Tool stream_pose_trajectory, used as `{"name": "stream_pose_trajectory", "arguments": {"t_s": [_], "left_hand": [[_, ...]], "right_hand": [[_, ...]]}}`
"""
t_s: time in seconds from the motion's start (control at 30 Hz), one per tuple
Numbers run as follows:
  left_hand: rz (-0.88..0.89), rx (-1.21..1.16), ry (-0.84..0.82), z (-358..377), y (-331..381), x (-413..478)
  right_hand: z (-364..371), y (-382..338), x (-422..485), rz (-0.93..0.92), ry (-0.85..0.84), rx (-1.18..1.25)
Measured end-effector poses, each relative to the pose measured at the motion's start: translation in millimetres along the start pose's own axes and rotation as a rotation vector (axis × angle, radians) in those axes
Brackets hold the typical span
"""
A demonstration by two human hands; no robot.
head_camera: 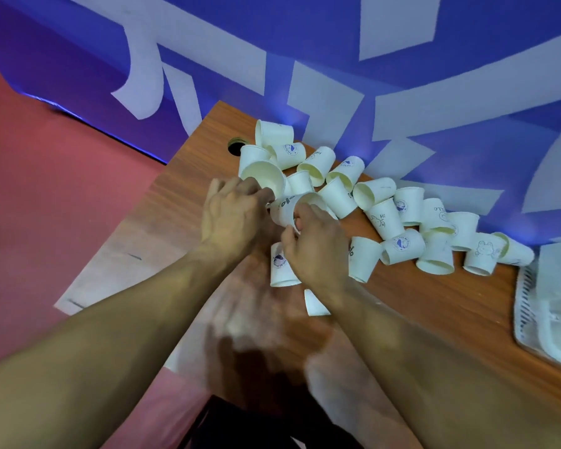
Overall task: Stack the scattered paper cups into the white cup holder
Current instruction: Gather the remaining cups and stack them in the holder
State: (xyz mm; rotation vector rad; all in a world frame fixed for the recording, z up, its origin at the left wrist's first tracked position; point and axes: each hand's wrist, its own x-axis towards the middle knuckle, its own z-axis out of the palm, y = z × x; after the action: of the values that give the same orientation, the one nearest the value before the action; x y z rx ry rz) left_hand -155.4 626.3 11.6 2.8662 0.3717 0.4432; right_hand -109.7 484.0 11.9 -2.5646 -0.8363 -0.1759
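Close around the held cup (284, 209), tipped paper cups (385, 219).

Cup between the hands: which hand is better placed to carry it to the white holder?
The right hand, probably: it grips the cup, and the white holder lies on its side; the left hand is farther.

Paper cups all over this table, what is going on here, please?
A person is handling them with bare hands. The left hand and the right hand both grip one printed cup lying on its side on the wooden table. Many other cups lie scattered along the blue wall. The white holder sits at the table's right end, partly out of view.
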Motion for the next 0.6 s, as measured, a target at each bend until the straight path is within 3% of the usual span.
{"name": "stream_pose_trajectory", "arguments": {"t_s": [0.23, 0.6], "left_hand": [[0.199, 0.062, 0.034, 2.1, 94.3, -10.0], [0.409, -0.038, -0.024, 20.7, 353.9, -39.8]], "right_hand": [[-63.3, 61.9, -47.4, -0.101, 0.072, -0.154], [-206.0, 249.4, -166.9, 0.062, 0.175, -0.192]]}}
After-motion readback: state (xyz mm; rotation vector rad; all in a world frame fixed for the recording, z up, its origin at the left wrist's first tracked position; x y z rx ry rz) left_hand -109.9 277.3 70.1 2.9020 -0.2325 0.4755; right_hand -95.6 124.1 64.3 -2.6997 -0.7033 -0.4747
